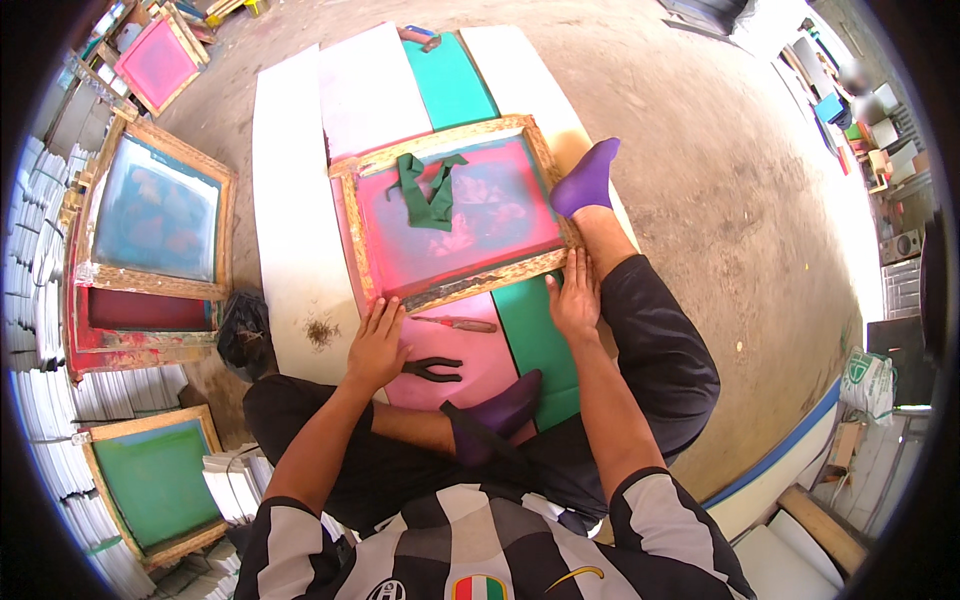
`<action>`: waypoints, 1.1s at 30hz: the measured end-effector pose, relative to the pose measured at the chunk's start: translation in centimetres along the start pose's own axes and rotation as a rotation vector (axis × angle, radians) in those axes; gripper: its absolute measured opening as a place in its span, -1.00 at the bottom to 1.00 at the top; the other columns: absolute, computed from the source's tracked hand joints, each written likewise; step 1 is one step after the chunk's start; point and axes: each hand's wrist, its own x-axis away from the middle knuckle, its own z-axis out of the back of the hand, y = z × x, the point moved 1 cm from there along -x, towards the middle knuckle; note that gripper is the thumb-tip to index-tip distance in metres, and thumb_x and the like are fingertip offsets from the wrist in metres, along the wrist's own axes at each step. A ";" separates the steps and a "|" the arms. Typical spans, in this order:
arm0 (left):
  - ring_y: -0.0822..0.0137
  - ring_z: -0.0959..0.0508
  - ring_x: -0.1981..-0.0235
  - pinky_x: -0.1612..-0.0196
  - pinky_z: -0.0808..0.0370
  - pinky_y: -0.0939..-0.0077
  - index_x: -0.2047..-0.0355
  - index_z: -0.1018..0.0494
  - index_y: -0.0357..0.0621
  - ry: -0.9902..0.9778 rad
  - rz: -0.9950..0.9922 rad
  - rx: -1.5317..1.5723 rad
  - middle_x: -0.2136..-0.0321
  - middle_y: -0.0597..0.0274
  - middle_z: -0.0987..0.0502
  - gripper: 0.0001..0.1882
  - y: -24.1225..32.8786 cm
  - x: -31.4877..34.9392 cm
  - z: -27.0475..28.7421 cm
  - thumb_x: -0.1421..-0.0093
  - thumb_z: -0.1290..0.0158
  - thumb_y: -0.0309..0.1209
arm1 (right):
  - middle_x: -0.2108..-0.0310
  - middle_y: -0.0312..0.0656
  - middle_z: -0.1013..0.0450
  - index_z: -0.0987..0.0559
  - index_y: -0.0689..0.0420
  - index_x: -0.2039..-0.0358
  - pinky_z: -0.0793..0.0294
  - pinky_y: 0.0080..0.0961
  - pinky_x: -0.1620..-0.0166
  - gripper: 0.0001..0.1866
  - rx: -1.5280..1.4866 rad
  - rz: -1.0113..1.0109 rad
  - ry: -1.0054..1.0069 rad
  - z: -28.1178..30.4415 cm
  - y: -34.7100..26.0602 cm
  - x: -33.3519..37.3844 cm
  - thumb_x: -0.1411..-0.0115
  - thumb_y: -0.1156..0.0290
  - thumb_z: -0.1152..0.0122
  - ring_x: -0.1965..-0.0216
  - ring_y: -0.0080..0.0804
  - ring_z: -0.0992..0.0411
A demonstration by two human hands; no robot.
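In front of me lies a wooden-framed printing screen, its mesh stained pink and blue. My left hand rests on its near left corner, fingers stretched out. At the near right corner my right hand lies with its fingers extended along the frame. A crumpled strip of dark green cloth sits on the mesh. Between my hands and my body, a screwdriver with a reddish handle lies on the pink sheet, and pliers with black handles lie beside my left hand.
White, pink and green sheets cover the surface under the screen. A hammer lies at the far edge. My purple-socked foot stands at the screen's right. More framed screens and paper stacks line the left, near a black plastic bag.
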 end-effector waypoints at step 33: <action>-0.07 -0.20 -0.43 -0.42 -0.19 -0.01 -0.37 -0.21 -0.29 -0.170 0.179 0.009 -0.40 -0.13 -0.18 -0.20 -1.0 3.0 2.1 -0.22 -0.19 -0.16 | 0.17 -0.13 -0.45 -0.52 0.10 0.05 -0.49 -0.10 0.01 -0.58 -0.248 0.544 0.021 -0.6 -10.4 6.5 -0.12 0.22 -0.39 0.06 -0.08 -0.42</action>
